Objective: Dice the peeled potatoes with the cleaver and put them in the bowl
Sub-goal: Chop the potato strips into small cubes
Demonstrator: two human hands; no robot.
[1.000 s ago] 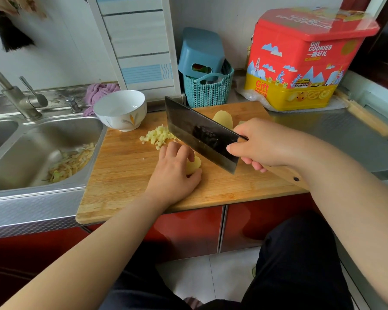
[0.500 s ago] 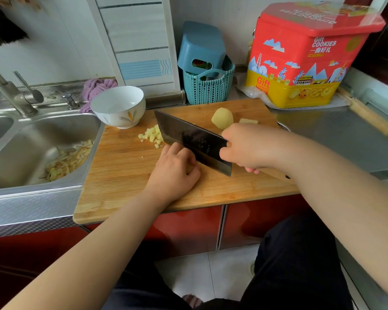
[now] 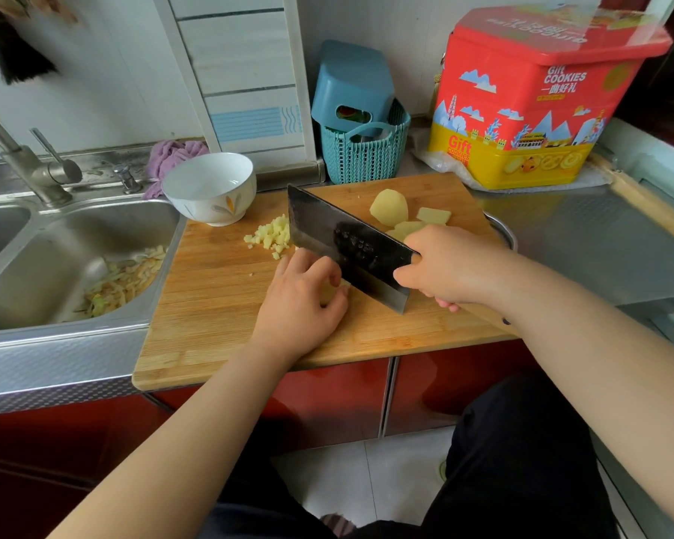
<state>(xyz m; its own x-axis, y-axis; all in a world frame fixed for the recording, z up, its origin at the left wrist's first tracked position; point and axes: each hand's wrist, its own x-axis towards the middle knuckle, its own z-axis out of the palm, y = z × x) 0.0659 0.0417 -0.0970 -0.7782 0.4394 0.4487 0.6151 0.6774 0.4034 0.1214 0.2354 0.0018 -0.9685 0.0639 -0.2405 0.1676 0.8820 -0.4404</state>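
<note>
We gripped the cleaver [image 3: 351, 247] with right hand [image 3: 444, 266], fingers curled on its handle; left hand [image 3: 300, 301] fingers clamped a potato piece [image 3: 329, 293] mid-frame, touching the blade; a slip risked knuckles; dice pile [image 3: 271, 237] sat near the bowl [image 3: 211, 188], upper left.

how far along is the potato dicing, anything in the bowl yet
Partly done. A small pile of diced potato sits on the cutting board, but the white bowl looks empty. In hand: the left hand holds down a potato piece while the right hand works the cleaver. Left: a potato half, some slices, then moving everything to the bowl.
</note>
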